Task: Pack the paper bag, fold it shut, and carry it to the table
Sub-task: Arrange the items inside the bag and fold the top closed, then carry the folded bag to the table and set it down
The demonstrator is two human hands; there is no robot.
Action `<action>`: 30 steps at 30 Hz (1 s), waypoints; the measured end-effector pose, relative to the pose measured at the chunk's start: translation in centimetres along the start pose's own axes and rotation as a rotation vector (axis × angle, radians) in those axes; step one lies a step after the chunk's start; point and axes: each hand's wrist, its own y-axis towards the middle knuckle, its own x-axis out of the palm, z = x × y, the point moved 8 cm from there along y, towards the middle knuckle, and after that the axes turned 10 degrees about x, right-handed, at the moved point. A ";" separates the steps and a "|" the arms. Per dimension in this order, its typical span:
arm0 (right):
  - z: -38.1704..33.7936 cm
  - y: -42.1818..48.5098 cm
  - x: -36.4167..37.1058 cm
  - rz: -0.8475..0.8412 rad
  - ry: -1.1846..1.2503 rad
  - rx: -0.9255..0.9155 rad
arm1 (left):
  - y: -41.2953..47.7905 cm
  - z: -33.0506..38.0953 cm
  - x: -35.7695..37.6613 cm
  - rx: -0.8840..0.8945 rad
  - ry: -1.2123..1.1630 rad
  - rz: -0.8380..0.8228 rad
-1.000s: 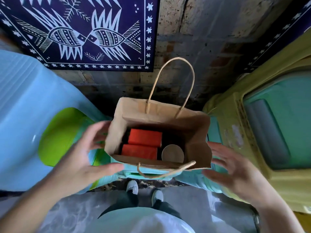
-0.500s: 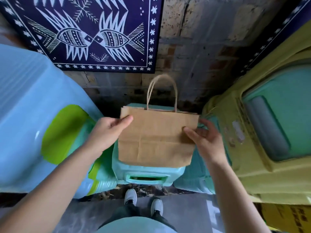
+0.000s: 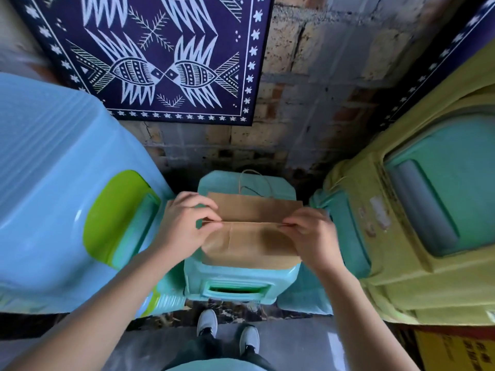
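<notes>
A brown paper bag (image 3: pixel 249 243) stands on a small teal plastic stool (image 3: pixel 235 285) in front of me. Its top is pressed flat and bent over away from me along a crease across its width. The twine handles (image 3: pixel 254 183) lie on the far side, over the stool's back edge. My left hand (image 3: pixel 184 226) pinches the crease at the bag's left end. My right hand (image 3: pixel 313 234) pinches it at the right end. The bag's contents are hidden.
A large light-blue and lime plastic piece (image 3: pixel 67 204) stands close on the left. A yellow and teal plastic piece (image 3: pixel 417 210) stands close on the right. A brick wall with a dark blue fish-pattern cloth (image 3: pixel 160 60) is behind. My feet (image 3: pixel 227 333) are on grey floor below.
One second ago the bag stood open, showing red boxes and a round lid. Both hands then pressed its mouth flat and have now bent the top over, away from me.
</notes>
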 end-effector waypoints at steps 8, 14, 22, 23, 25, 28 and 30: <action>6.9 -2.4 5.0 -0.337 0.920 0.651 | -3.1 -4.9 5.1 -0.493 -0.836 0.016; 5.1 -2.2 5.5 -0.261 0.991 0.678 | -3.7 -3.1 5.7 -0.638 -0.922 0.348; 2.2 -0.5 2.5 -0.408 0.976 0.511 | -4.3 1.9 1.1 -0.553 -0.819 0.607; 1.6 -0.4 2.6 -0.438 0.976 0.488 | -5.0 2.4 0.1 -0.551 -0.791 0.658; -0.1 -0.6 3.0 -0.507 0.984 0.431 | -6.9 3.4 -1.7 -0.558 -0.742 0.765; -4.7 -2.5 5.1 -0.691 0.987 0.336 | -12.3 4.8 -4.9 -0.591 -0.702 0.922; -8.0 -4.9 6.9 -0.807 0.974 0.301 | -16.7 5.7 -7.3 -0.615 -0.636 1.007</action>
